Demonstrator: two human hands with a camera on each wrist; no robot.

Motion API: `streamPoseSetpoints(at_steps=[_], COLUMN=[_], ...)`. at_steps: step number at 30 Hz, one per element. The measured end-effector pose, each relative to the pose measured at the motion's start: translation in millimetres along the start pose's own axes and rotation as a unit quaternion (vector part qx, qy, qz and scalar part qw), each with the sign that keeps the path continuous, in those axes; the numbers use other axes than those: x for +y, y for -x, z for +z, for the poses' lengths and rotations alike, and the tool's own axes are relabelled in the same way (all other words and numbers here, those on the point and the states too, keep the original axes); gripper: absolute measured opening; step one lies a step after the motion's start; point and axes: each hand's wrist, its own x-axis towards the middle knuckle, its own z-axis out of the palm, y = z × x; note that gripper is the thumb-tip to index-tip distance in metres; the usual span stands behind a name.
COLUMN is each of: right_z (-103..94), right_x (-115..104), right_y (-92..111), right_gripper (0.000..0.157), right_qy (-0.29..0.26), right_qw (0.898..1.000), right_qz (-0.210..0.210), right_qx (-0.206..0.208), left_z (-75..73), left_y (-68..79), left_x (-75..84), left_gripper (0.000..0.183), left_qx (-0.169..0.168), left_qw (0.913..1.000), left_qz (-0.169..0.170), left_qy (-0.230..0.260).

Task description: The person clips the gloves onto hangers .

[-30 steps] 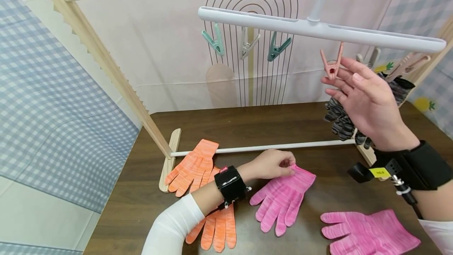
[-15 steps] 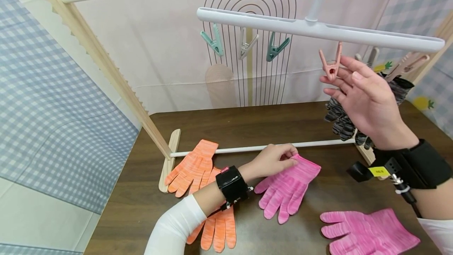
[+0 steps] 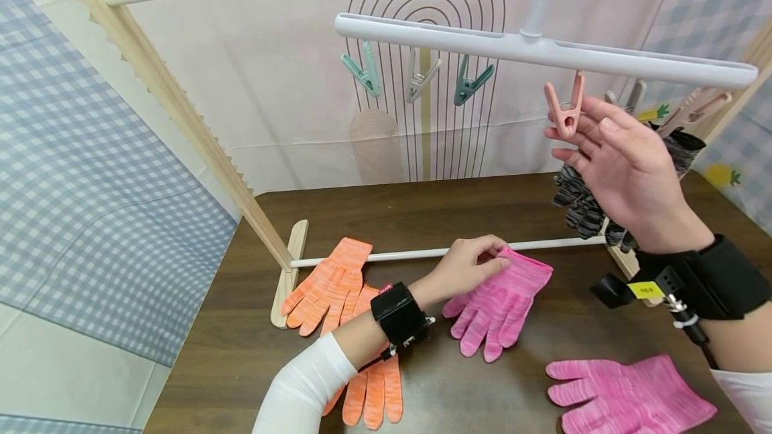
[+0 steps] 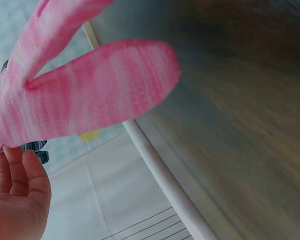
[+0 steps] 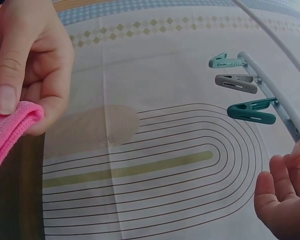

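My left hand (image 3: 467, 266) pinches a pink knitted glove (image 3: 503, 300) at its cuff, thumb in front. The glove's fingers point down toward the table; large pink glove fingers (image 4: 100, 90) fill the upper left wrist view. My right hand (image 3: 633, 173) is raised, palm visible, with extended fingers touching a pink clip (image 3: 565, 119) under a pale hanger (image 3: 525, 47). Its thumb looks apart from the clip. In the right wrist view, the left thumb presses the cuff (image 5: 10, 125). Another pink glove (image 3: 633, 394) lies flat at the front right.
Orange gloves (image 3: 338, 280) lie at the left of the dark table (image 3: 386, 213). Mint, grey and teal clips (image 3: 473, 82) hang along the hanger. Dark striped gloves (image 3: 582, 209) hang behind the right hand. A wooden rack post (image 3: 187, 122) and lower white rod (image 3: 416, 255) frame the area.
My left hand has moved up and right, drawing the pinched pink glove with it. The right hand has stayed beside the pink clip, which has turned slightly.
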Motion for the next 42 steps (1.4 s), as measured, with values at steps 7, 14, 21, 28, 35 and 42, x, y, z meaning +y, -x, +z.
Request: streamPoseSetpoints(at_steps=[7, 14, 21, 28, 35, 42], right_z=[1.3, 3.6, 5.5, 7.2, 7.6, 4.9], right_x=[-0.4, -0.7, -1.1, -1.4, -1.9, -3.7], right_y=[-0.8, -1.7, -3.4, -5.5, -6.5, -7.5], right_gripper=[0.038, 0.038, 0.039, 0.038, 0.038, 0.037], right_qy=[0.013, 0.027, 0.041, 0.029, 0.025, 0.006], right_qw=[1.000, 1.000, 0.999, 1.000, 1.000, 0.999], right_qz=[0.000, 0.006, 0.009, 0.012, 0.013, 0.031], right_qx=[0.002, 0.002, 0.001, 0.002, 0.004, 0.011], left_z=[0.6, -1.0, -0.9, -2.8, -3.4, -3.6], left_y=[-2.5, -6.8, -7.8, -9.1, -9.9, -11.0], left_x=[5.5, 13.8, 16.1, 19.0, 24.7, 27.1], left_gripper=[0.016, 0.015, 0.014, 0.013, 0.014, 0.017], left_qx=[0.022, 0.046, 0.054, 0.068, 0.100, 0.120], left_qw=[0.9992, 0.9978, 0.9970, 0.9955, 0.9905, 0.9868], left_qz=[-0.002, 0.007, 0.009, 0.011, 0.009, 0.013], left_qy=[0.033, 0.048, 0.055, 0.065, 0.094, 0.108])
